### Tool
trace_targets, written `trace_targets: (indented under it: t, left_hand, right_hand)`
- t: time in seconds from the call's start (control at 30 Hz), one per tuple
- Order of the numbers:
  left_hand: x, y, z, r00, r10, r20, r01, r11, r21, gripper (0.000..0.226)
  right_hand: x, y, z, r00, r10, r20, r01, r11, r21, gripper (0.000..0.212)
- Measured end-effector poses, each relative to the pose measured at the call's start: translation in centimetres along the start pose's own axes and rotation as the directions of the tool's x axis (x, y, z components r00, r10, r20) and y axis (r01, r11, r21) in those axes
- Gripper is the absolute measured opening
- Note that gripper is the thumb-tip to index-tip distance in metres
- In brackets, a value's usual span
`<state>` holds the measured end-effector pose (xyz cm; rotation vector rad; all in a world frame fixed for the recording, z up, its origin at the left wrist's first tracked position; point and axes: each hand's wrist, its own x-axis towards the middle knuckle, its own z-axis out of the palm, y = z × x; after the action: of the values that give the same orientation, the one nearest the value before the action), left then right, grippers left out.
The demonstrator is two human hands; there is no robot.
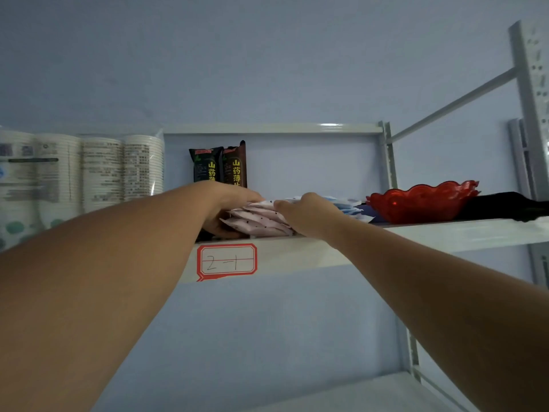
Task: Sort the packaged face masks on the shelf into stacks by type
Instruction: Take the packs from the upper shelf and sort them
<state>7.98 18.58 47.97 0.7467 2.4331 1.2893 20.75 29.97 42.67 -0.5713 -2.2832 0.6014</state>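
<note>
A stack of pink mask packets (258, 222) with small black dots lies at the front edge of the white shelf (445, 231). My left hand (228, 208) wraps the stack's left end, fingers over the top and thumb beneath. On the right end of the stack presses my right hand (306, 214), closed on the top pink packet. Blue and white mask packets (346, 207) lie just behind and to the right of my right hand, partly hidden by it.
Two dark snack packs (219, 165) stand upright behind the stack. Wrapped paper cups (83, 171) fill the shelf's left. A red scalloped plastic bowl (421, 203) and a black item (505, 208) sit at the right. A red-bordered label (226, 261) reads 2-1.
</note>
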Motion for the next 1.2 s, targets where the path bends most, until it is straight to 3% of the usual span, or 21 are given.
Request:
trace_targets:
  t: [0.07, 0.17, 0.27, 0.43, 0.6, 0.7, 0.8, 0.87, 0.93, 1.03, 1.1, 1.2]
  left_hand:
    - [-0.2, 0.1, 0.0, 0.999, 0.029, 0.024, -0.028, 0.999, -0.042, 0.03]
    - [-0.2, -0.1, 0.2, 0.998, 0.05, 0.022, -0.048, 0.992, -0.115, 0.036]
    - [-0.5, -0.7, 0.2, 0.997, 0.074, -0.017, -0.076, 0.982, -0.175, 0.037]
    - [-0.9, -2.2, -0.8, 0.978, 0.161, -0.135, -0.189, 0.954, -0.232, 0.04]
    - [-2.5, -3.7, -2.5, 0.876, 0.284, -0.388, -0.391, 0.891, -0.23, 0.042]
    - [-3.9, -4.2, -3.2, 0.822, 0.344, -0.454, -0.476, 0.853, -0.214, 0.036]
    - [-4.2, -4.8, -4.2, 0.784, 0.366, -0.501, -0.527, 0.82, -0.225, 0.054]
    - [-4.5, -5.0, -4.6, 0.775, 0.369, -0.513, -0.542, 0.805, -0.24, 0.061]
    - [-4.9, -5.1, -4.8, 0.766, 0.395, -0.507, -0.562, 0.794, -0.231, 0.06]
    - [-6.1, -5.0, -4.2, 0.752, 0.461, -0.471, -0.616, 0.746, -0.255, 0.046]
    - [-6.7, -5.2, -3.8, 0.746, 0.497, -0.443, -0.648, 0.695, -0.312, 0.041]
    - [-7.6, -6.0, -2.9, 0.733, 0.529, -0.428, -0.676, 0.636, -0.371, 0.031]
  right_hand:
    - [-0.1, -0.1, -0.4, 1.0, 0.013, -0.011, -0.011, 0.989, 0.15, 0.022]
    - [-0.6, 0.0, -1.4, 0.998, 0.028, 0.061, -0.033, 0.997, 0.075, 0.04]
    - [-0.6, 0.2, -1.5, 0.995, 0.065, 0.076, -0.076, 0.986, 0.149, 0.063]
    - [-0.2, 0.0, -0.7, 0.996, 0.085, 0.029, -0.089, 0.981, 0.172, 0.069]
    - [0.1, -0.4, -0.4, 0.993, 0.102, 0.059, -0.113, 0.966, 0.234, 0.073]
    - [0.2, -0.9, -0.8, 0.99, 0.115, 0.082, -0.133, 0.953, 0.271, 0.07]
    - [0.4, -1.7, -1.4, 0.987, 0.047, -0.156, -0.007, 0.969, 0.246, 0.063]
    - [0.5, -2.3, -1.7, 0.935, -0.05, -0.352, 0.149, 0.954, 0.261, 0.06]
    - [0.6, -3.4, -1.8, 0.908, -0.113, -0.404, 0.267, 0.898, 0.349, 0.066]
    - [0.2, -5.4, -1.7, 0.969, -0.136, -0.204, 0.228, 0.806, 0.546, 0.089]
    - [-0.2, -6.0, -2.3, 0.982, -0.176, 0.07, 0.081, 0.724, 0.685, 0.074]
    - [-1.6, -5.6, -3.3, 0.88, -0.32, 0.35, -0.015, 0.72, 0.694, 0.05]
